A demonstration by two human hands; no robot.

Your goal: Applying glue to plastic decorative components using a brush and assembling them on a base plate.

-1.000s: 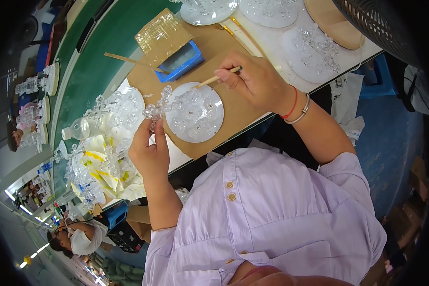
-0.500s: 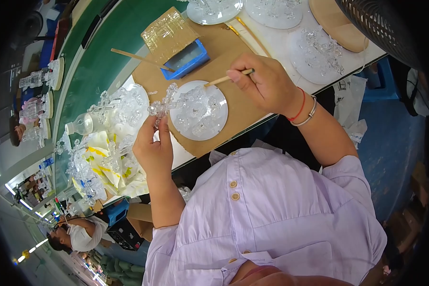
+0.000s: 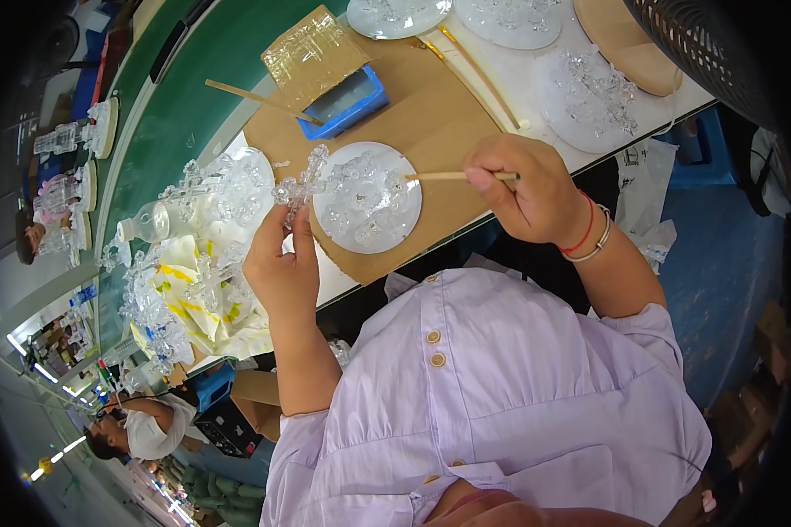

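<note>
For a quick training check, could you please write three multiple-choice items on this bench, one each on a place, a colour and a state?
1. Where is the blue tray?
A. on the brown board beyond the round plate
B. on the floor
C. in the left hand

2. What colour is the person's shirt?
A. dark green
B. pale purple
C. orange

3. What is the right hand doing?
A. lying open and empty
B. gripping a thin wooden stick
C. holding the blue tray

Key:
1 A, it sits past the round plate.
2 B, the cloth is pale purple.
3 B, the stick is in its fingers.
</note>
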